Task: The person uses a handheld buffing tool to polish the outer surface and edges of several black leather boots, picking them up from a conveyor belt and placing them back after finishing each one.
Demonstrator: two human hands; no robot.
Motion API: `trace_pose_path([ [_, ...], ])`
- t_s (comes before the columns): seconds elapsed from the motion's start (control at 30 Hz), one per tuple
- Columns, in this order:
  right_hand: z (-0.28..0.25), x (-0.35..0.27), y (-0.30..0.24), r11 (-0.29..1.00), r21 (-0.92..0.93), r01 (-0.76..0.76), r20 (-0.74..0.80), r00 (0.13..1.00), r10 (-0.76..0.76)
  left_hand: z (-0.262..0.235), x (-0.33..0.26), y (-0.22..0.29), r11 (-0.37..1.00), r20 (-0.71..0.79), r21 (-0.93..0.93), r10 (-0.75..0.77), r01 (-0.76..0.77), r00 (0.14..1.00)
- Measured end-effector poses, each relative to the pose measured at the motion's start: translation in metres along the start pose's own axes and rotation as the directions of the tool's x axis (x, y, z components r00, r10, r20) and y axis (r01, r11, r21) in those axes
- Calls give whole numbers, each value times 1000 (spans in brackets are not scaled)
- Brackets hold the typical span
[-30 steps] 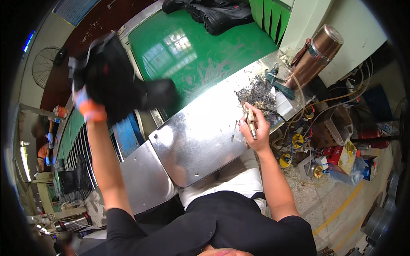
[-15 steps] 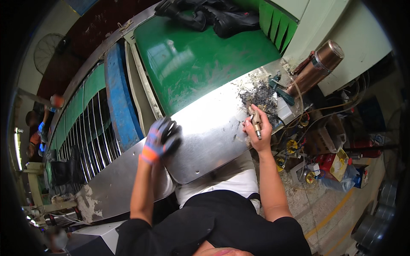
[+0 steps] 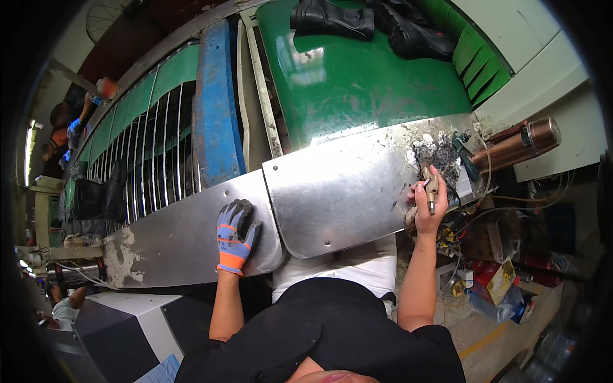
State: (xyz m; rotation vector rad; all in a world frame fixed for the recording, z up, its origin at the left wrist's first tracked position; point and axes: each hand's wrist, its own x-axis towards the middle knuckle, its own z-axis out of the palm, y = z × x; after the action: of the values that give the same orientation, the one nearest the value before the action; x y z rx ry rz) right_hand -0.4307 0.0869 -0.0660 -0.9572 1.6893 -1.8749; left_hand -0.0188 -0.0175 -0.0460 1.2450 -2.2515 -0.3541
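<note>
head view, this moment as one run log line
left hand: gloved, open, over metal panel | right hand: bare, holding brass-coloured tool | black boots: on green surface

Behind my flat silvery metal ledge [image 3: 332, 207], tall black rubber boots [image 3: 416, 39] lie on the smooth green surface [image 3: 370, 86].

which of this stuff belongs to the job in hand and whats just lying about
Likely job things:
brass-coloured hand tool in the right hand
metal tabletop beneath the gloved left hand
black boots

Seemingly just lying about:
copper-coloured flask
red-and-yellow box
clear plastic bag
</note>
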Motion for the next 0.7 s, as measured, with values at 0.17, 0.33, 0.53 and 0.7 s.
trace_pose_path([
  [0.17,2,1,-1,1000,10,-19,-23,1000,19,-1,4,-3,1000,10,3,20,-20,1000],
  [0.33,3,1,0,1000,3,-9,-41,999,9,-1,4,-6,999,4,-3,34,-34,999],
  [0.53,2,0,-4,1000,14,-23,-51,998,24,1,5,-5,999,9,-19,34,-34,999],
  [0.7,6,3,-1,999,33,-7,-40,999,9,1,2,-7,999,-7,-16,35,-35,999],
])
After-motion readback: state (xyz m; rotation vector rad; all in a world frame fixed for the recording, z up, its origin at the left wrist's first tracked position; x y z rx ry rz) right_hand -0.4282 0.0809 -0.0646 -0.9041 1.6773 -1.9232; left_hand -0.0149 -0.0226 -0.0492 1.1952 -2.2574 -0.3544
